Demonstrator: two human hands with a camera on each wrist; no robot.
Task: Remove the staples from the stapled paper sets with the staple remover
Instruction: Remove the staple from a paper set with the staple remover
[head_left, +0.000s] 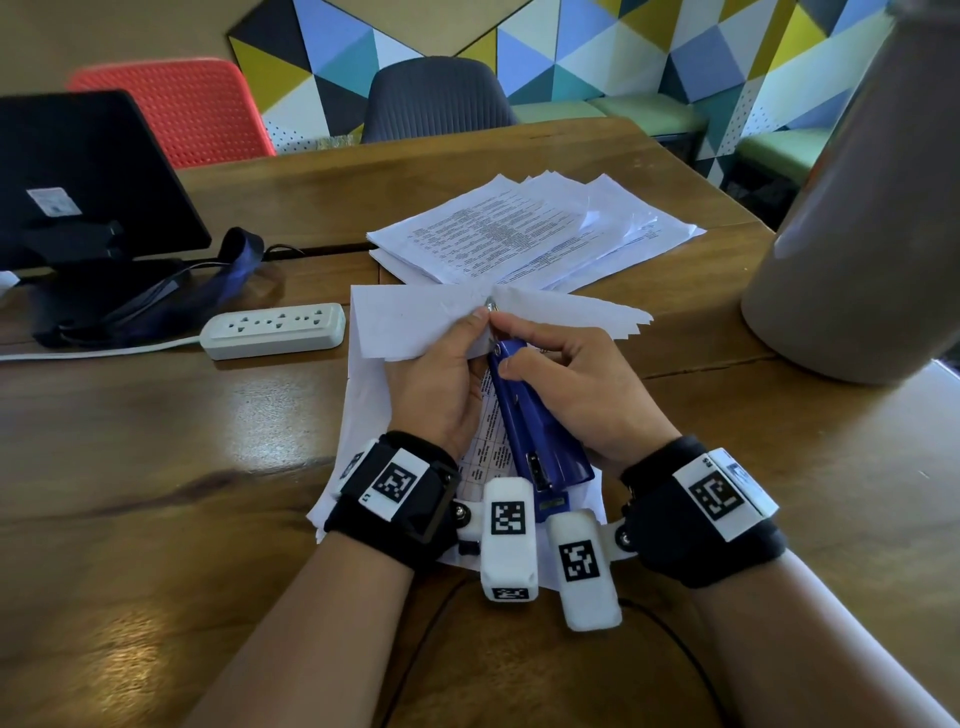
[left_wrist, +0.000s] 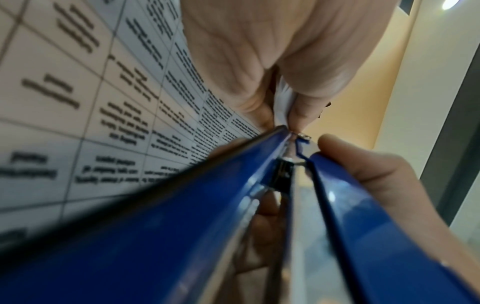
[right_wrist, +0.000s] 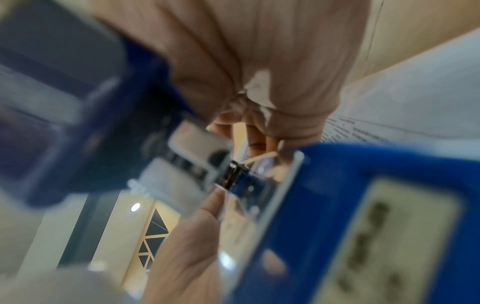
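Note:
A stapled paper set (head_left: 400, 322) lies on the wooden table in front of me, its sheets folded back at the stapled corner. My left hand (head_left: 441, 379) pinches that corner, thumb on top. My right hand (head_left: 571, 384) grips a blue stapler-shaped staple remover (head_left: 535, 431); its metal tip (head_left: 490, 303) sits at the pinched corner. In the left wrist view the blue staple remover (left_wrist: 259, 205) runs up to the pinched paper (left_wrist: 281, 102), and a small metal piece (left_wrist: 304, 136) shows at its tip. The right wrist view shows the blue staple remover (right_wrist: 324, 205) blurred, close to the lens.
A fanned pile of printed sheets (head_left: 530, 228) lies just beyond my hands. A white power strip (head_left: 274, 330) sits to the left, with a dark monitor (head_left: 88, 171) and a blue strap (head_left: 208, 280) behind it. A big grey vessel (head_left: 862, 234) stands at the right.

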